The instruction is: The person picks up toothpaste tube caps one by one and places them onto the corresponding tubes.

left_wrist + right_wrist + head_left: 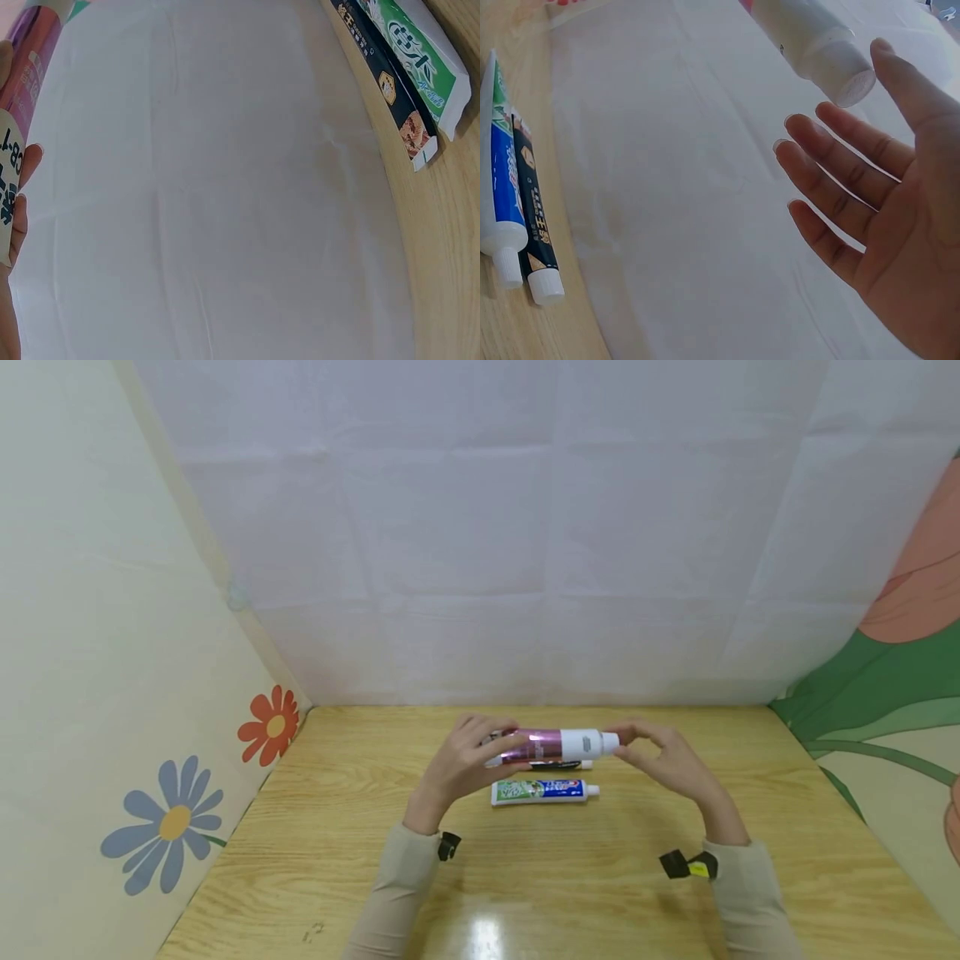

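Note:
A pink and white toothpaste tube [542, 746] is held level above the table, its white cap [610, 743] pointing right. My left hand [467, 756] grips its flat end, thumb and fingers on opposite sides. In the left wrist view only the fingertips [30, 163] and part of that tube [26, 82] show at the edge. My right hand [889, 172] is at the cap end, its fingers spread and relaxed; a small gap shows between them and the cap. Beneath lie a green and blue toothpaste tube [538, 791] and, behind it, a black toothpaste tube [534, 202].
The wooden table [360, 860] ends at a white cloth backdrop [465, 543]. Flower-patterned panels stand on both sides, the left panel [90, 635] with blue and red flowers. Black straps [448, 846] sit at the cuffs.

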Motion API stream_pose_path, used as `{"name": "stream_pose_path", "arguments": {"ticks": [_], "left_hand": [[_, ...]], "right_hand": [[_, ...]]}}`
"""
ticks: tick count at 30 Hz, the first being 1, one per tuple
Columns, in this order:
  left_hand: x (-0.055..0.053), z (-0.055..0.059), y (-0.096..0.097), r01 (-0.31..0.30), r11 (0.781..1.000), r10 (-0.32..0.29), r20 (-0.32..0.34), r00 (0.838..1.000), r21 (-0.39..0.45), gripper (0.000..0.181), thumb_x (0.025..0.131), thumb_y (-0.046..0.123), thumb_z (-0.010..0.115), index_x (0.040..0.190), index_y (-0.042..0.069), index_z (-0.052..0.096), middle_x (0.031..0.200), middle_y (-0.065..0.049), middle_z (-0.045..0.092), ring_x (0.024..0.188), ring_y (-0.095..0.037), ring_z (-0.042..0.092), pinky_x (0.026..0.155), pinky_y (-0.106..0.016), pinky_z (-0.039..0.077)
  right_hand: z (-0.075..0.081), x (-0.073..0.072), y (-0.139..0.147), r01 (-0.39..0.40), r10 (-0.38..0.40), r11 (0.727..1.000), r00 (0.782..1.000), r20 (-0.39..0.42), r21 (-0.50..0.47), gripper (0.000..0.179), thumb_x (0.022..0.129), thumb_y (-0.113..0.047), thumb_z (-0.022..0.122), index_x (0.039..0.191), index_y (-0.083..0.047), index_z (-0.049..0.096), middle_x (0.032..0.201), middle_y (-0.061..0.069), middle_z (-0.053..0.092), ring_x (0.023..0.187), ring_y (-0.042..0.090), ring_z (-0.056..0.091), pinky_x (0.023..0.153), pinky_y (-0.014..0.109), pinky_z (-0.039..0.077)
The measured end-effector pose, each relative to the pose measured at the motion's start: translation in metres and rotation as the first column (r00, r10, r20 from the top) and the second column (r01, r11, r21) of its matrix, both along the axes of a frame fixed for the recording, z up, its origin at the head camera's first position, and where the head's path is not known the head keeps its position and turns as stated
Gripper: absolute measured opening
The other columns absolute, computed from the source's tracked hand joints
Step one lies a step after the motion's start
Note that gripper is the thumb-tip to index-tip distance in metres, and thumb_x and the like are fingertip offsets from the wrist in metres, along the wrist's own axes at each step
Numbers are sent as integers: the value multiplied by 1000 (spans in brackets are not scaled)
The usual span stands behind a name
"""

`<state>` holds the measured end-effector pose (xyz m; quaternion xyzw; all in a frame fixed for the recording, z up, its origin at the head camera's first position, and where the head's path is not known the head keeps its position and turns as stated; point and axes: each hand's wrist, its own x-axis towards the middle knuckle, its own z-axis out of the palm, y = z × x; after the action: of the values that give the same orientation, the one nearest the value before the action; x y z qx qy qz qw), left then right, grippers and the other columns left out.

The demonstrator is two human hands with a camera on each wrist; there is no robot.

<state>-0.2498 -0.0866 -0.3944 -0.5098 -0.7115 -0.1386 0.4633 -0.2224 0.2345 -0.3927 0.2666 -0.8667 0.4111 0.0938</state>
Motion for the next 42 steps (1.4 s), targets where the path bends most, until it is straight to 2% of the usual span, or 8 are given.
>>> {"name": "stream_pose_path", "arguments": {"ticks": [7, 13, 17, 26, 36, 42], "left_hand": [[-1, 0, 0, 1, 1000, -1, 9, 1000, 4, 47, 66, 33, 82, 107, 15, 66, 103, -4, 63, 86, -17, 60, 75, -29, 48], [-2, -1, 0, -2, 1000, 2, 10, 1000, 15, 44, 68, 34, 82, 104, 15, 67, 102, -3, 64, 85, -16, 59, 74, -29, 48], [-2, -1, 0, 0, 1000, 0, 14, 1000, 20, 43, 68, 34, 81, 103, 14, 67, 102, -3, 64, 85, -16, 59, 74, -28, 48], [-2, -1, 1, 6, 1000, -7, 22, 1000, 20, 43, 68, 35, 81, 104, 14, 68, 102, -4, 64, 85, -16, 60, 75, -29, 49], [-2, -1, 2, 20, 1000, -21, 53, 998, 22, 46, 67, 35, 82, 105, 14, 68, 102, -4, 64, 87, -16, 61, 77, -29, 49], [-1, -2, 3, 25, 999, -28, 83, 996, 28, 52, 60, 33, 86, 105, 14, 68, 102, -4, 64, 87, -17, 61, 77, -29, 50]], "right_hand": [[3, 2, -2, -20, 20, 999, 1000, -9, -33, 38, 84, -17, 69, 120, -15, 59, 98, -5, 64, 96, 12, 56, 93, 52, 38], [22, 16, -11, -51, 49, 998, 997, -63, -39, 42, 79, -6, 72, 118, -3, 58, 95, 4, 65, 92, 12, 57, 91, 58, 39], [30, 21, -15, -49, 46, 998, 996, -71, -40, 40, 78, -4, 72, 116, -1, 59, 95, 4, 65, 91, 10, 58, 91, 55, 41], [29, 20, -14, -62, 56, 997, 993, -100, -51, 35, 78, -2, 72, 111, -4, 61, 96, 1, 65, 89, 6, 57, 93, 51, 39], [28, 20, -12, -61, 57, 997, 995, -85, -45, 32, 79, -5, 72, 109, -7, 63, 97, 0, 66, 91, 10, 58, 96, 58, 35], [29, 20, -12, -65, 61, 997, 993, -103, -39, 29, 78, -2, 71, 106, -4, 64, 93, 3, 66, 88, 14, 60, 95, 63, 34]]}}
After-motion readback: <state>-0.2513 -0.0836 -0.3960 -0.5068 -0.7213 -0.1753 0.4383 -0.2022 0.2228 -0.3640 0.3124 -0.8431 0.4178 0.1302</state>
